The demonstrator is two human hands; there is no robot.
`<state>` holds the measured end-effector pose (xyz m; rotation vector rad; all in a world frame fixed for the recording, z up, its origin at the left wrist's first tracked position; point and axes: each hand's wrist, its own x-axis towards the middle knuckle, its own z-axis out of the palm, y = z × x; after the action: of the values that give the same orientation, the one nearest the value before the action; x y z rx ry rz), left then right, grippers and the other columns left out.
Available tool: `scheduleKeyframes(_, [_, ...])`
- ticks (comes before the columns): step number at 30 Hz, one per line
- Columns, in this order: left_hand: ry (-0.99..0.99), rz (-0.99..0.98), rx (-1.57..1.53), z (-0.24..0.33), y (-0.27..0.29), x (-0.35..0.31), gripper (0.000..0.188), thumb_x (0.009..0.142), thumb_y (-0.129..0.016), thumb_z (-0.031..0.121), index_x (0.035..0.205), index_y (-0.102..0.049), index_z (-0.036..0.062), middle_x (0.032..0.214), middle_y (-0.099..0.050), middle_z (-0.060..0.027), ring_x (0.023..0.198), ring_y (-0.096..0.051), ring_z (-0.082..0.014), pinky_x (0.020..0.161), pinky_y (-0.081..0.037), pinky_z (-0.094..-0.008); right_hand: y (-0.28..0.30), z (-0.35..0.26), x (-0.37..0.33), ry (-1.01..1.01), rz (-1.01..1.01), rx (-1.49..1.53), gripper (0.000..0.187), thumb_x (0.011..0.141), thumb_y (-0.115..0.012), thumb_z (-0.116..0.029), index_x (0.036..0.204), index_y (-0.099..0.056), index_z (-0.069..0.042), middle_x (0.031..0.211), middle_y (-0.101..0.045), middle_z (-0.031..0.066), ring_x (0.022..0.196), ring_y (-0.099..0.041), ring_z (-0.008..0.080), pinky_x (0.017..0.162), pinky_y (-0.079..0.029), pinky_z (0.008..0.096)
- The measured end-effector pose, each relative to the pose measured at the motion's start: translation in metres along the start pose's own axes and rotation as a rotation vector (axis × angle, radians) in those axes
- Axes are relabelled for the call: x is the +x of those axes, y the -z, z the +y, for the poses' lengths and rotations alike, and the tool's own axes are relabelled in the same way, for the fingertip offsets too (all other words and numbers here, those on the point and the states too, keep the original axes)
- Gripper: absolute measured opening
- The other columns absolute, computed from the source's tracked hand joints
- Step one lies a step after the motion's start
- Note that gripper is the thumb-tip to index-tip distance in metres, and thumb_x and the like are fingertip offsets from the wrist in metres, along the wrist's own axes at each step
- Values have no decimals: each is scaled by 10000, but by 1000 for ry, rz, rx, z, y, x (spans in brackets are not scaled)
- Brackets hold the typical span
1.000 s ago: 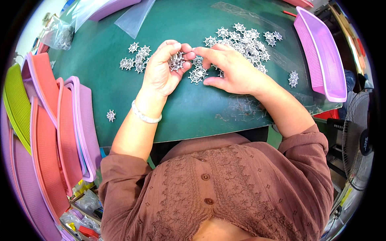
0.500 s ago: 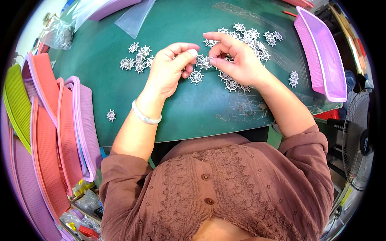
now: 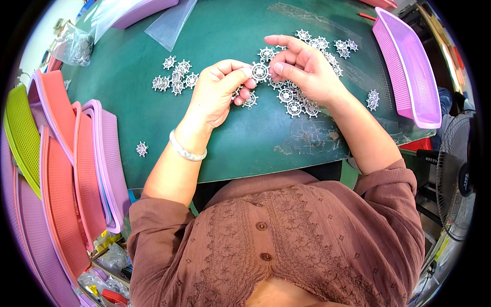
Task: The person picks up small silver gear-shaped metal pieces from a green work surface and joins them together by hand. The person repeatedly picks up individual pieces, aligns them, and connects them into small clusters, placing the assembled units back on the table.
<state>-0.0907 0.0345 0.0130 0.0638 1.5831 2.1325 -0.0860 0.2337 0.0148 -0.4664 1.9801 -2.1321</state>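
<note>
My left hand (image 3: pixel 220 89) pinches a silver ship's-wheel charm (image 3: pixel 260 72) between thumb and forefinger. Another charm (image 3: pixel 236 92) is partly hidden among its lower fingers. Close to the held charm's right side, my right hand (image 3: pixel 309 69) has its forefinger stretched out and its thumb apart, with nothing visible in it. Under and around that hand lies a spread pile of the same charms (image 3: pixel 294 108). One charm (image 3: pixel 250 100) rests on the table just below the left fingertips. Left of my left hand sits a smaller cluster of charms (image 3: pixel 177 77).
The green tabletop (image 3: pixel 230 148) carries lone charms at the near left (image 3: pixel 142 149) and right (image 3: pixel 373 100). A purple basket (image 3: pixel 404 71) stands at the right edge. Stacked baskets (image 3: pixel 61 194) line the left side. Clear plastic bags (image 3: pixel 171 23) lie at the back; a fan (image 3: pixel 455 174) stands right.
The ship's-wheel charm in my left hand now faces up, clear of my right fingers. My right hand has opened and drawn slightly away to the right.
</note>
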Motion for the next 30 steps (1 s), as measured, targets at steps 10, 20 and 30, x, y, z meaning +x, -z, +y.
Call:
scheduleKeyframes(10, [-23, -14, -22, -1, 0, 0, 68, 859, -563, 104, 870, -605, 52, 730, -617, -41, 560, -511, -71, 479, -392, -188, 0, -1, 0, 22, -3, -30, 465, 803, -576, 5, 1236, -407, 26, 801, -575, 22, 753, -535, 80, 706, -441, 217])
scheduleKeyframes(20, [-16, -17, 25, 0, -2, -1, 62, 852, -572, 101, 861, -606, 50, 716, -614, -40, 552, -506, -71, 478, -386, -190, 0, 0, 0, 51, 57, -48, 438, 811, -583, -11, 1220, -429, 5, 795, -577, 13, 741, -531, 69, 682, -437, 207])
scheduleKeyframes(30, [-14, -1, 66, -1, -3, -1, 86, 857, -566, 128, 824, -599, 56, 672, -590, -22, 525, -484, -72, 465, -365, -190, -1, 0, 0, 64, 75, -65, 435, 810, -584, -15, 1217, -434, 8, 791, -576, 10, 734, -529, 64, 678, -437, 205])
